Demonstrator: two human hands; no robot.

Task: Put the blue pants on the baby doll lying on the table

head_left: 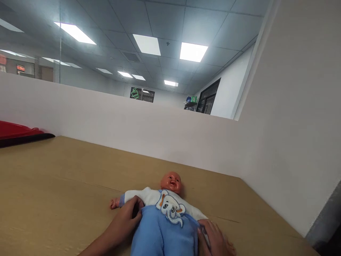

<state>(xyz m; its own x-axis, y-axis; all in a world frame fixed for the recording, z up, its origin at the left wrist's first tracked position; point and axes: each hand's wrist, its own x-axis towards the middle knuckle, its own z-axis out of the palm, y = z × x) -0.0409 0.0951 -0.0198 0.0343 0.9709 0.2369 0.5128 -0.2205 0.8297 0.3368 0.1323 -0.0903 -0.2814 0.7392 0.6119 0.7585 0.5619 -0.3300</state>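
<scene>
A baby doll (171,183) lies on its back on the wooden table, its head away from me. It wears a romper (165,231) with a light blue lower part, white sleeves and an elephant patch (170,208) on the chest. My left hand (128,217) is at the side of the doll's body, below its outstretched arm, with curled fingers and thumb gripping the romper's edge. On the other side, my right hand (214,234) is closed around the doll's sleeve near the cuff; the doll's hand pokes out beyond it. The doll's feet are out of view.
The wooden tabletop (80,167) runs back to a low white wall (133,124) with a glass pane above it. A red object with a black edge (26,137) lies at the far left. Another white wall (287,124) rises on the right.
</scene>
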